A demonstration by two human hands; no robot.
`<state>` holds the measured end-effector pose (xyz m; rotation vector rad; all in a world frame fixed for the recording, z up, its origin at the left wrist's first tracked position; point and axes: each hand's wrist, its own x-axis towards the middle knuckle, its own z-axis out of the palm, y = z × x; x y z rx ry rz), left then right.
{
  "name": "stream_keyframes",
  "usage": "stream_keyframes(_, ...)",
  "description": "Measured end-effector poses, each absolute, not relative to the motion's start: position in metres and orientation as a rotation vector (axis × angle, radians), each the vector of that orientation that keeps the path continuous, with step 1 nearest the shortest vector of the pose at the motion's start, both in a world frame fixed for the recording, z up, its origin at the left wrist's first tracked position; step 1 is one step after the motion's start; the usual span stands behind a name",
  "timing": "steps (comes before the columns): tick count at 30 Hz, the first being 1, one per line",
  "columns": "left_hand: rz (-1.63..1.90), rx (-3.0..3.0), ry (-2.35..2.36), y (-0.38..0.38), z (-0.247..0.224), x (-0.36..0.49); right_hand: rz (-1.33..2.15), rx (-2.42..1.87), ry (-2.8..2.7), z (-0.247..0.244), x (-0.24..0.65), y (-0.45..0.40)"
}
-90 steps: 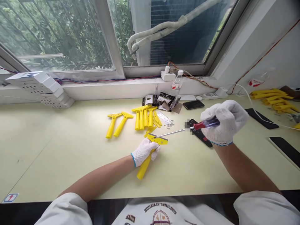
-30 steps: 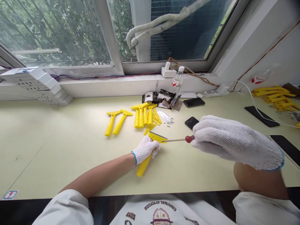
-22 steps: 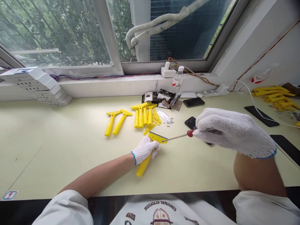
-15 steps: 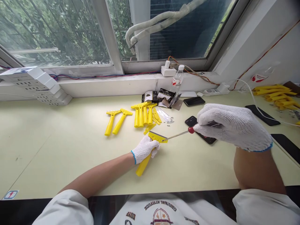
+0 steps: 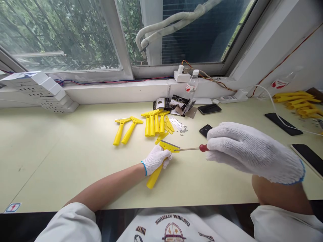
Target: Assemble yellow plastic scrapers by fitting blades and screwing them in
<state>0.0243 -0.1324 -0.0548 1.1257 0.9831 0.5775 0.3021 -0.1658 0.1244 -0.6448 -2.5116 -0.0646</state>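
Two-handed hold: left hand (image 5: 155, 160) wrapped round yellow scraper (image 5: 154, 179), pressing it to desk (image 5: 75, 174) to steady it; right hand (image 5: 248, 151) pinching screwdriver (image 5: 189, 148), tip (image 5: 175, 150) at scraper head (image 5: 169, 146).

The right hand (image 5: 252, 153) hides most of the screwdriver (image 5: 191, 148); the tiny metal pieces (image 5: 183, 129) are too small to identify, and the yellow pile (image 5: 297, 104) runs past the right edge.

Our gloved left hand (image 5: 155, 160) grips a yellow plastic scraper (image 5: 154, 179) on the pale surface (image 5: 75, 161), while our gloved right hand (image 5: 252, 151) holds a red-handled screwdriver (image 5: 190, 149), its tip on the scraper's head. More yellow scrapers (image 5: 152, 125) lie just beyond, near small loose screws (image 5: 183, 129).
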Motion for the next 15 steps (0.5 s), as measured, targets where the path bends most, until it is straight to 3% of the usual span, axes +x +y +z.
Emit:
stream_keyframes(6,0.587,1.116,1.012,-0.132,-0.057,0.026,0.240,-0.770,-2.625,0.136,0.302,-0.194)
stream_keyframes(15,0.597,1.128,0.995,-0.132,-0.058,0.027,-0.269,-0.962,-2.428,0.126,0.284,-0.191)
